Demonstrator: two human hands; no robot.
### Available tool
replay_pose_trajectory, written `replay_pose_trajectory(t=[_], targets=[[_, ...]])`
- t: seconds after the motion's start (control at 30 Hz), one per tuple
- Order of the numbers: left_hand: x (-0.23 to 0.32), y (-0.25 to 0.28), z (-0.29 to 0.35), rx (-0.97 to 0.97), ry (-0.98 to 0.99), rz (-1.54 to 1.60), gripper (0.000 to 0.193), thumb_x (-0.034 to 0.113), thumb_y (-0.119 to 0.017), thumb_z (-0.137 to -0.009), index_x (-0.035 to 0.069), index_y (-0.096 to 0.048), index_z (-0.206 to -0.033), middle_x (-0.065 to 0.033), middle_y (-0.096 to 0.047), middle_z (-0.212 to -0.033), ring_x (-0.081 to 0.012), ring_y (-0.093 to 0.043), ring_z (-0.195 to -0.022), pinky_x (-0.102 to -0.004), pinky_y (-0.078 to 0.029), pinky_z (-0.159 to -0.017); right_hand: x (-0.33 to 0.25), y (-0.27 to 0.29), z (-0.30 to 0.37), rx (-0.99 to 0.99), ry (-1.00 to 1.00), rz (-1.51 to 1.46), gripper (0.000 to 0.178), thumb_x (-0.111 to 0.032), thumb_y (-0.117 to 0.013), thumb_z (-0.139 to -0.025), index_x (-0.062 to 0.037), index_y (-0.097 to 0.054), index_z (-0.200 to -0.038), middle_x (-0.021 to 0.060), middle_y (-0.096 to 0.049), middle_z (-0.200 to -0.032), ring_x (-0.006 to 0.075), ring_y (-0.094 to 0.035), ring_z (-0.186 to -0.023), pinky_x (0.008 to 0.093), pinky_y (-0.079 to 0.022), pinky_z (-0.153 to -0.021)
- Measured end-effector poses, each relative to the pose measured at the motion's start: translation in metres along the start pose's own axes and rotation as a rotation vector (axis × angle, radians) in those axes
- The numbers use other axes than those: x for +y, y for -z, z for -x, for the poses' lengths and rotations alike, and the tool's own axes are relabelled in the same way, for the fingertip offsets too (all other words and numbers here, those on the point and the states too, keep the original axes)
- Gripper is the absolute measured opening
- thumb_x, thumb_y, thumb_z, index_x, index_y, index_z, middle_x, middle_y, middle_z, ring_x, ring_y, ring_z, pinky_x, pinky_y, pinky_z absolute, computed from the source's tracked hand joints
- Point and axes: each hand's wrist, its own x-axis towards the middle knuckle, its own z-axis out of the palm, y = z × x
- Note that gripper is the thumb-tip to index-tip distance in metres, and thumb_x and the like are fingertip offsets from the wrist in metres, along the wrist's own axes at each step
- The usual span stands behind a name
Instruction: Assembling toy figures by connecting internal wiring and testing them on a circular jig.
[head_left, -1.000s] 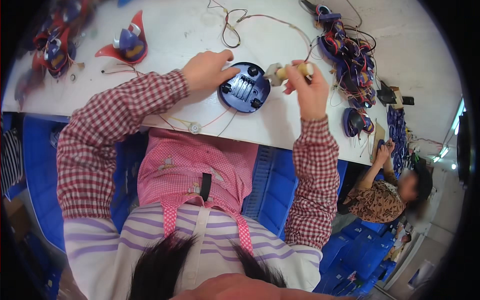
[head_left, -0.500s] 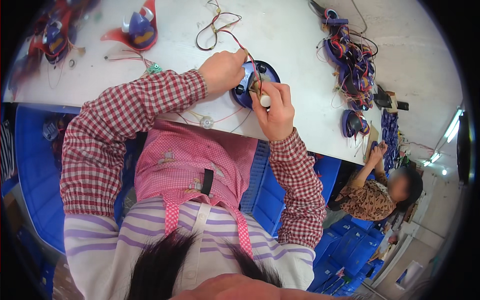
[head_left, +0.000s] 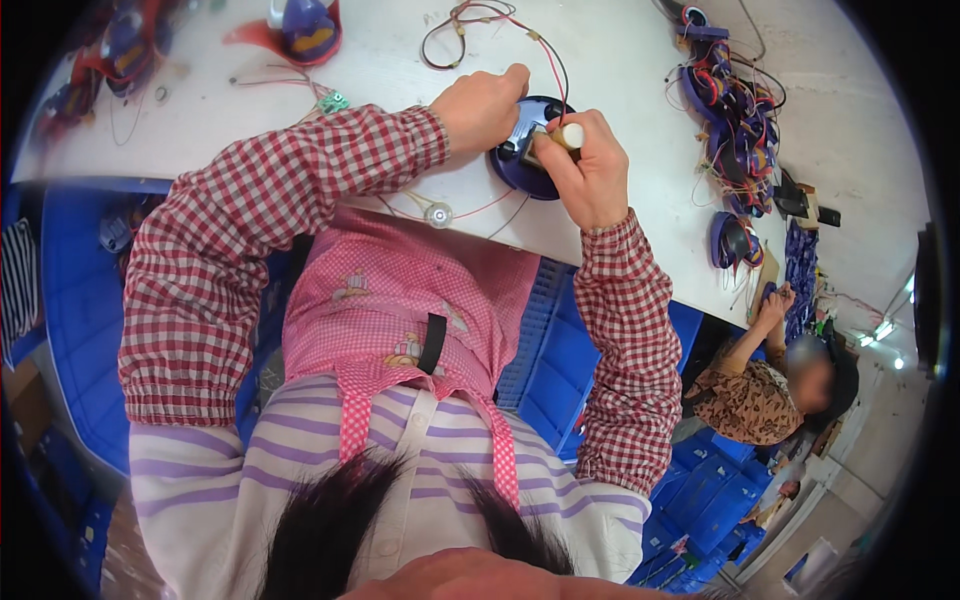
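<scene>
Item: my right hand [head_left: 592, 165], thumb and fingers pinching a yellowish handle [head_left: 570, 136] with a white end; its lower part is hidden behind my fingers, so I cannot tell what it touches.

Item: my left hand [head_left: 485, 112], at the upper left rim of the round base; its fingertips are hard to make out, and I cannot tell whether they clasp or merely rest.

Item: round blue base [head_left: 522, 125], on the table under my hands, partly covered by the right one.

Item: red and black cable [head_left: 541, 37], looped beyond the base and running down to my right hand.

Item: clear round piece [head_left: 438, 215] on thin wires, near the table edge.

Item: green circuit board [head_left: 333, 102], wired, beyond my left sleeve.

Item: red and purple horned figure [head_left: 310, 35], cut off by the upper edge.

Item: pile of purple assemblies [head_left: 725, 115] with tangled wires, right; single pieces hard to separate.

Item: white table [head_left: 625, 65], carrying all these.

Item: pink apron [head_left: 400, 300], printed with small cartoon figures.

Item: blue crates [head_left: 85, 330], bearing pale marks too small to read.

Item: co-worker [head_left: 750, 400], far right.
</scene>
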Motion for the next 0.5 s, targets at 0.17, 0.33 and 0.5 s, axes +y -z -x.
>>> replay_pose_trajectory(t=[0.17, 0.33, 0.5], targets=[[0.012, 0.067, 0.021, -0.098, 0.182, 0.175, 0.026, 0.026, -0.052, -0.09, 0.007, -0.05, -0.108, -0.0095, -0.061, -0.073, -0.0153, -0.054, -0.05, -0.0266, -0.041, -0.04, 0.001, 0.004, 0.009, 0.071, -0.009, -0.024, 0.019, -0.011, -0.068, -0.075, -0.0018, -0.059, -0.09, 0.0067, -0.05, -0.081, 0.0167, -0.047, -0.063, 0.0257, -0.042, -0.058], [-0.012, 0.145, 0.12, 0.419, 0.2, 0.351, 0.018, 0.016, -0.054, -0.089, 0.004, -0.057, -0.102, -0.0023, -0.055, -0.069, -0.0086, -0.045, -0.051, -0.0194, -0.037, -0.046, -0.044, 0.013, 0.037, 0.38, 0.009, 0.014, 0.022, -0.01, -0.066, -0.078, 0.0016, -0.059, -0.095, 0.0079, -0.052, -0.084, 0.017, -0.049, -0.067, 0.027, -0.044, -0.06], [-0.016, 0.132, 0.22, 0.475, 0.406, 0.175, 0.017, 0.003, -0.059, -0.083, 0.0, -0.057, -0.099, -0.0027, -0.053, -0.074, -0.0084, -0.048, -0.061, -0.0188, -0.04, -0.055, -0.082, -0.053, 0.016, 0.044, 0.188, -0.181, 0.017, -0.005, -0.062, -0.08, 0.0001, -0.062, -0.097, 0.0064, -0.057, -0.082, 0.0139, -0.048, -0.065, 0.0233, -0.04, -0.058]])
